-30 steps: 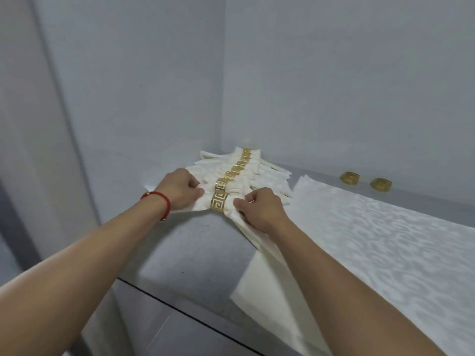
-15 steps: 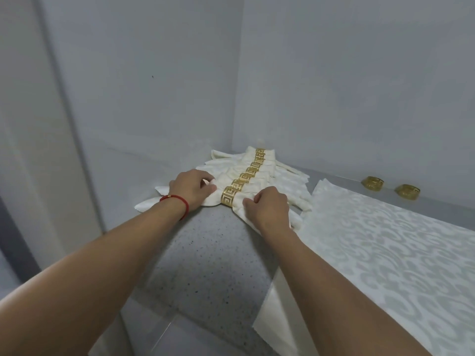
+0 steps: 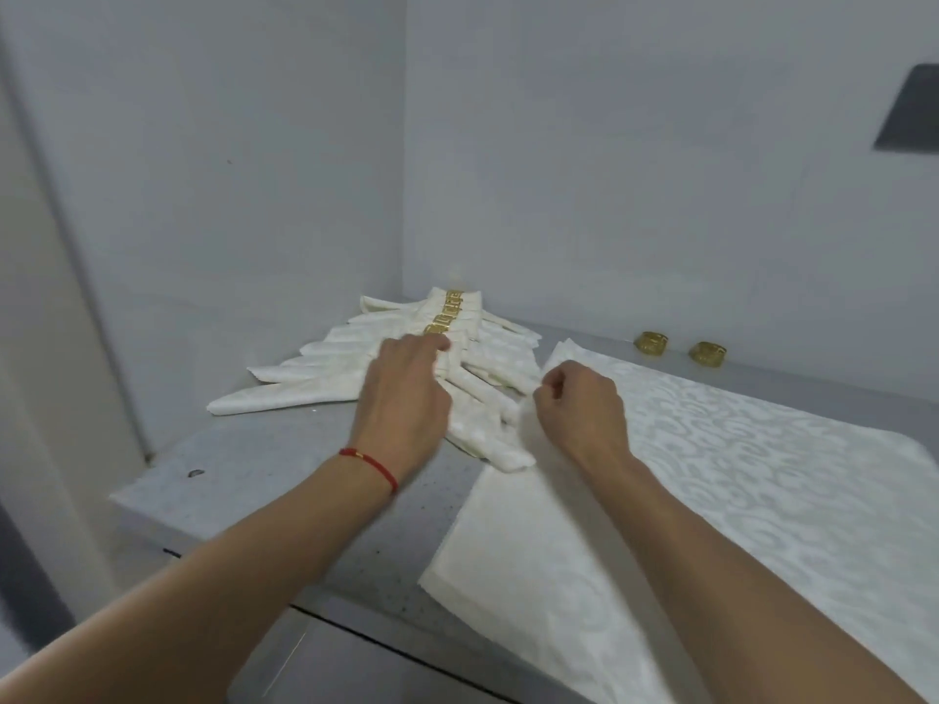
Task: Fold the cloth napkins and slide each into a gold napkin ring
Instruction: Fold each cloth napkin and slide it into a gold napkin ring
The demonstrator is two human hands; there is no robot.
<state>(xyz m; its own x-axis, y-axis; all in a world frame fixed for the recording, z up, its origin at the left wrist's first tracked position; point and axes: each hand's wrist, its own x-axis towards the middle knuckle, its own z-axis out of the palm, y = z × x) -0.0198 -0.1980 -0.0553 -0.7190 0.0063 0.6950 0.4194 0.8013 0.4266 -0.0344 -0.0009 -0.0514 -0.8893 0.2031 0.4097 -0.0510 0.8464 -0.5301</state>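
Several folded cream napkins (image 3: 315, 388) lie fanned in a row in the counter's back corner, each threaded through a gold ring (image 3: 449, 313). My left hand (image 3: 406, 398) rests flat on the nearest one and covers its ring, fingers stretched toward the row. Just to the right, my right hand (image 3: 579, 406) is curled into a loose fist at the left edge of the flat napkin stack (image 3: 737, 480), with nothing visibly held. Two loose gold rings (image 3: 651, 344) (image 3: 709, 354) stand by the back wall.
The grey speckled counter (image 3: 264, 470) ends in a front edge close to me, and walls close it in at the left and back. The flat napkins overhang the front edge at the right. A dark panel (image 3: 909, 114) is on the wall, upper right.
My left hand slid from the napkin's left end onto its middle. My right hand let go of the right end and drew back to the flat stack. The view shifted left.
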